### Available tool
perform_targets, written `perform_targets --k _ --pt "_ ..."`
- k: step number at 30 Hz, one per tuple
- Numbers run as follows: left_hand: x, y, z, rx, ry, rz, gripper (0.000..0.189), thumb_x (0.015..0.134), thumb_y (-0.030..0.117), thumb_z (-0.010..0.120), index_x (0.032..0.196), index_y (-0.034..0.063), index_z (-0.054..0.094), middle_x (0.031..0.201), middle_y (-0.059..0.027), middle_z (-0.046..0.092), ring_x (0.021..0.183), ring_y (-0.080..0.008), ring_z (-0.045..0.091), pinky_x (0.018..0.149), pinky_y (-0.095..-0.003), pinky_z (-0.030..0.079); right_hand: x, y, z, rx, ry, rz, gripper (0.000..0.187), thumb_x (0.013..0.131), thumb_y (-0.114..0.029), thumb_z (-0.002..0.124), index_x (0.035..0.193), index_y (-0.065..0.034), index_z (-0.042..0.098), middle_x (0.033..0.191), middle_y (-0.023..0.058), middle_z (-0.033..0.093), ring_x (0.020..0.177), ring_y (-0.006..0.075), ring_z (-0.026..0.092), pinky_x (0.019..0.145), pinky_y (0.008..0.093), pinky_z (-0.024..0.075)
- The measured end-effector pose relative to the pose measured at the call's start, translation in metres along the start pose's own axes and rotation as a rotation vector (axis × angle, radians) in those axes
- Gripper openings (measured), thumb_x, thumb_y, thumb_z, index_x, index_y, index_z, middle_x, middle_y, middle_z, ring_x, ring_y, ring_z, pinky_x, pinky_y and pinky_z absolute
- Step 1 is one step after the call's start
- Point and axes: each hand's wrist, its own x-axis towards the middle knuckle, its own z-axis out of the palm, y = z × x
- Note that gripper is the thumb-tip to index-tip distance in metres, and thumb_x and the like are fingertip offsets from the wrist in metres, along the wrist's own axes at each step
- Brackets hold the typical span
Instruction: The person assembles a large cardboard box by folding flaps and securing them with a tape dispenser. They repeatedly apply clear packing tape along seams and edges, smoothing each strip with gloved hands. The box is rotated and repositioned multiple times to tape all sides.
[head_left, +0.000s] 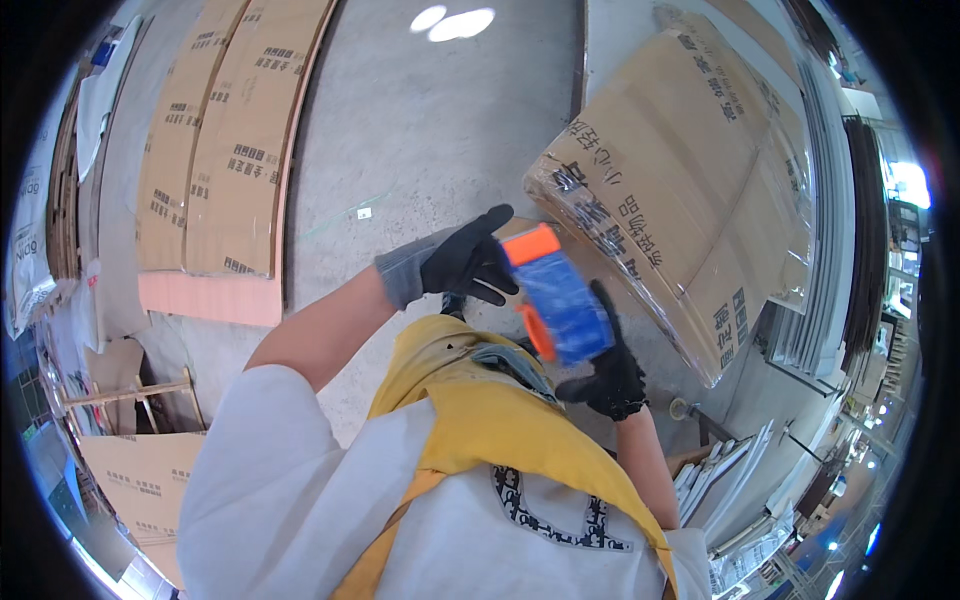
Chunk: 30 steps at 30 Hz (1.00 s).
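Note:
A blue and orange object, seemingly a packing tape dispenser, is up in front of my yellow apron. My right hand, in a black work glove, holds it by its right side and lower end, with part of the fingers hidden behind the blue body. Beside its orange upper end is my left hand, in a black glove with a grey cuff. The left fingers are spread apart; whether the fingertips touch the blue side cannot be made out.
A large carton wrapped in clear film leans at the right, near stacked white panels. Long flat cartons lie at the left on a pink board. A wooden rack stands lower left. Concrete floor runs between.

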Motion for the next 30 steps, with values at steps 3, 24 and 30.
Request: perform_targets --k 3,24,30 --pt "-0.013 -0.012 -0.004 0.069 0.135 0.173 0.060 0.090 0.056 0.054 0.114 0.0021 0.061 0.100 -0.0139 0.067 0.091 -0.0238 0.066 0.087 -0.0403 0.054 0.003 0.009 0.022 0.684 -0.080 0.225 0.084 0.078 -0.016 0.070 0.148 -0.0044 0.024 0.138 0.0172 0.047 0.125 0.0263 0.049 0.104 0.0364 0.0381" --pt "0.158 0.050 -0.069 0.186 0.448 0.969 0.041 0.096 0.023 0.053 0.131 0.0030 0.054 0.133 -0.0108 0.055 0.115 -0.0181 0.054 0.100 -0.0315 0.040 0.047 0.069 0.103 -0.546 0.211 0.102 0.060 0.074 -0.016 0.067 0.131 -0.0298 0.055 0.072 0.0110 0.048 0.059 0.0313 0.056 0.050 0.0436 0.0460" --pt "0.201 0.132 -0.047 0.796 0.467 0.756 0.060 0.097 0.030 0.054 0.146 0.0042 0.032 0.141 -0.0111 0.046 0.124 -0.0190 0.047 0.107 -0.0289 0.035 0.040 0.074 0.063 -0.611 0.288 0.006 0.058 0.075 -0.016 0.066 0.130 -0.0302 0.055 0.069 0.0108 0.049 0.060 0.0295 0.058 0.051 0.0421 0.0469"
